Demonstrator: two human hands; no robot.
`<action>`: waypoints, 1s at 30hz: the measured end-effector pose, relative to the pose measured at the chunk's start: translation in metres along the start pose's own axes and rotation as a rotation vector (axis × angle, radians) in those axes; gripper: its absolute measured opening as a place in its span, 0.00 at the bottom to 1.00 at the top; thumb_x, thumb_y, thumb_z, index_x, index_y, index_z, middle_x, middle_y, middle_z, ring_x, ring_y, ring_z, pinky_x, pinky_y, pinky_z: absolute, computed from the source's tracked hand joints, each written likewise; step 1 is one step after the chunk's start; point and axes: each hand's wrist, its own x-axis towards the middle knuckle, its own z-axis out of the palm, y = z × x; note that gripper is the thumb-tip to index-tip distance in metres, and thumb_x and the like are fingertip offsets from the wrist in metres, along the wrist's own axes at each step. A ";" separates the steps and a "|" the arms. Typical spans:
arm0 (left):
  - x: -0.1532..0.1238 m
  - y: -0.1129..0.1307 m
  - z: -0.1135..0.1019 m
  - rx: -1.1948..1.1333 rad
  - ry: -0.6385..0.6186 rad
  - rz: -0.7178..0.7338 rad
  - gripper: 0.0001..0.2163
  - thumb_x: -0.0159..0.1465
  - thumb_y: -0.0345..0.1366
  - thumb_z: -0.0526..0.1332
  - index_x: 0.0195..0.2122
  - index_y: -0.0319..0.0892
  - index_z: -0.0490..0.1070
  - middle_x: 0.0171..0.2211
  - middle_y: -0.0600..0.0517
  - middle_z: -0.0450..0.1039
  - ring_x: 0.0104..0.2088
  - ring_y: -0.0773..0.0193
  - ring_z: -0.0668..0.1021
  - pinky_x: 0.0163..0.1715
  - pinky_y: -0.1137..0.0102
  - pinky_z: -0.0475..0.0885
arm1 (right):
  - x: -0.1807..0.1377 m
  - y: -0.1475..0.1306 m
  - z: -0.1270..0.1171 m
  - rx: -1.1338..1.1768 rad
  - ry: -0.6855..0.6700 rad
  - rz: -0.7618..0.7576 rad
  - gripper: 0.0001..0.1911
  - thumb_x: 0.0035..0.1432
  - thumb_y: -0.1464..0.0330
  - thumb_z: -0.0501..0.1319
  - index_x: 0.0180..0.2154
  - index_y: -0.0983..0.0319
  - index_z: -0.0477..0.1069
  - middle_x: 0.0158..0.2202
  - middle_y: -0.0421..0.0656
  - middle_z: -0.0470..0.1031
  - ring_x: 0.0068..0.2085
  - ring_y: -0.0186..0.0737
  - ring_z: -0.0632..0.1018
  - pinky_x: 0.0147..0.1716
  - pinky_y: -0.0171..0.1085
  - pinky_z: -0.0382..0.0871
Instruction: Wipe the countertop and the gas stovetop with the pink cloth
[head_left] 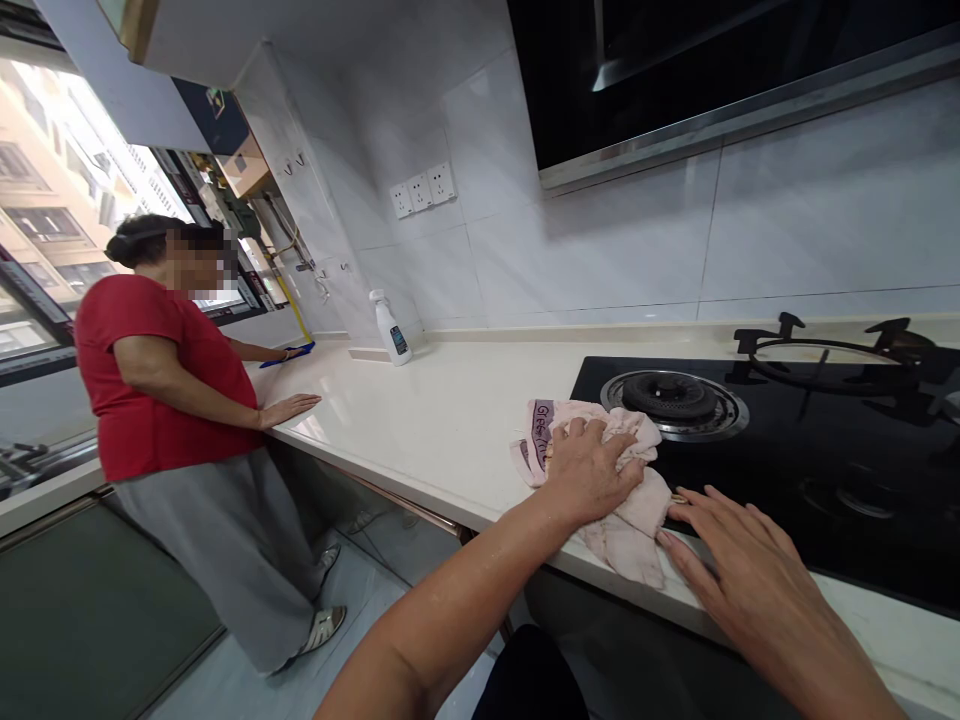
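Observation:
My left hand (589, 470) presses down on a crumpled pink cloth (630, 505), its fingers curled into the fabric. The cloth lies on the cream countertop (450, 420) at the left front corner of a black glass gas hob (825, 480). My right hand (739, 565) rests flat, fingers spread, on the hob's front edge just right of the cloth, its fingertips touching the cloth's edge. It holds nothing.
A round burner (675, 400) sits just behind the cloth, a pan support (825, 360) farther right. A white spray bottle (391, 330) stands by the tiled wall. A person in a red shirt (150, 380) leans at the counter's left end, one hand (289, 408) flat on it.

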 end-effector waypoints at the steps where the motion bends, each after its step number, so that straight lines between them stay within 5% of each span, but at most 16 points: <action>1: 0.000 0.000 0.000 0.000 0.001 0.001 0.19 0.73 0.50 0.55 0.61 0.56 0.74 0.56 0.49 0.75 0.56 0.48 0.72 0.53 0.51 0.68 | 0.000 0.000 0.000 0.001 -0.003 0.004 0.22 0.75 0.55 0.46 0.52 0.60 0.71 0.53 0.52 0.80 0.58 0.61 0.77 0.56 0.62 0.69; 30: 0.000 0.000 0.001 -0.007 -0.004 0.000 0.19 0.72 0.51 0.56 0.61 0.56 0.74 0.55 0.49 0.75 0.55 0.47 0.72 0.54 0.50 0.68 | -0.002 -0.001 -0.001 0.023 -0.023 0.027 0.21 0.74 0.56 0.47 0.52 0.60 0.71 0.54 0.52 0.79 0.60 0.61 0.76 0.57 0.63 0.68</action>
